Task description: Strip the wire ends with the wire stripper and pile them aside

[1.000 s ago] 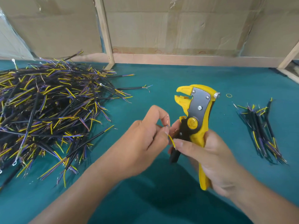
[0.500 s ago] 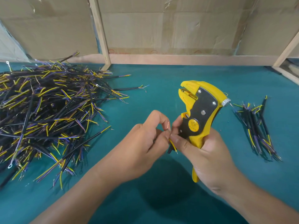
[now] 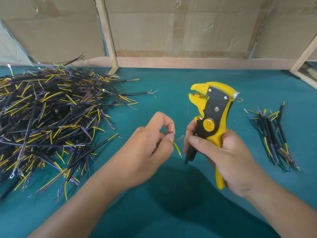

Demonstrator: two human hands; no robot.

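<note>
Copper shows at the tips of the wire [image 3: 176, 146] your left hand [image 3: 151, 148] pinches between thumb and curled fingers: one bare strand stands up by the forefinger, a reddish one points toward 3 o'clock, and a yellow lead droops toward 5 o'clock. A second ago your two hands were touching over that wire; now they have come slightly apart, and the strands have fanned out, which suggests you are sorting leads for the next cut. Your right hand [image 3: 223, 152] is wrapped around the yellow wire stripper [image 3: 212, 114], head up toward 12, jaws empty and facing 9. Out at 9 o'clock lies the big unstripped heap [image 3: 51, 117]; at 3 o'clock, well apart, the small finished pile [image 3: 274, 134] waits on the teal mat [image 3: 171, 86].
</note>
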